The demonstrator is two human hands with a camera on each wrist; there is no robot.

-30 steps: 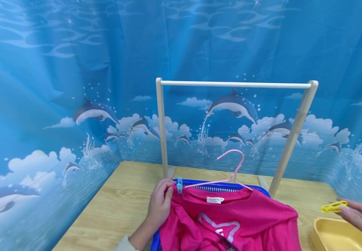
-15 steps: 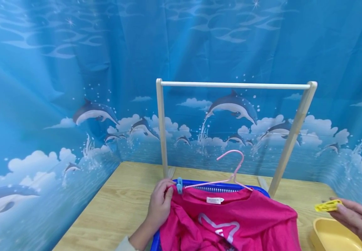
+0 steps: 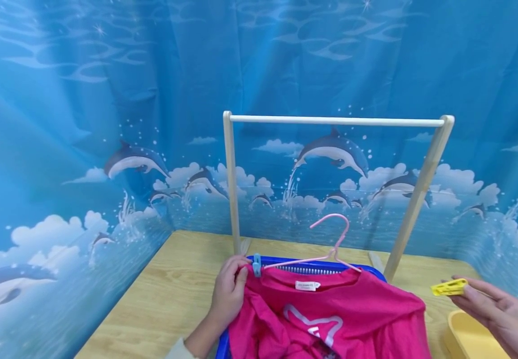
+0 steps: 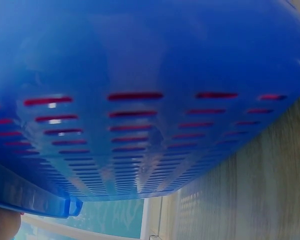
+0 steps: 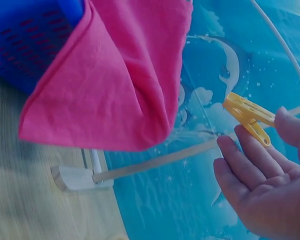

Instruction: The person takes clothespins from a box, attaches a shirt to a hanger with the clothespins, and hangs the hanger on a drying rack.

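Carefully, a yellow clothespin [image 3: 449, 287] is pinched between the thumb and index finger of the right hand [image 3: 503, 309], held up over a yellow tub [image 3: 453, 336] at the right of a wood-grain table [image 3: 151, 294]. The other fingers of that hand are seen extended in the right wrist view. By the left hand [image 3: 229, 291], the shoulder of a bright pink shirt [image 3: 384, 304] is pinched between thumb and fingers, just beside a light blue clothespin [image 3: 257, 265] fixed at that shoulder.

The shirt is spread, rumpled, over a blue plastic basket [image 3: 269, 260], with a white label [image 3: 307, 286] shown inside the collar and a white-outlined print [image 3: 337, 326] on the chest. Into its neckline is set a pink hanger [image 3: 340, 242], its hook raised above the basket's rim. In the left wrist view, pink is glimpsed through the basket's slotted wall; in the right wrist view, a fold of the shirt is draped over the basket's edge.

Behind the basket, a wooden rack [image 3: 232, 179] is topped by a white rail [image 3: 337, 120], backed by a blue curtain [image 3: 106, 99] printed with leaping dolphins and clouds.
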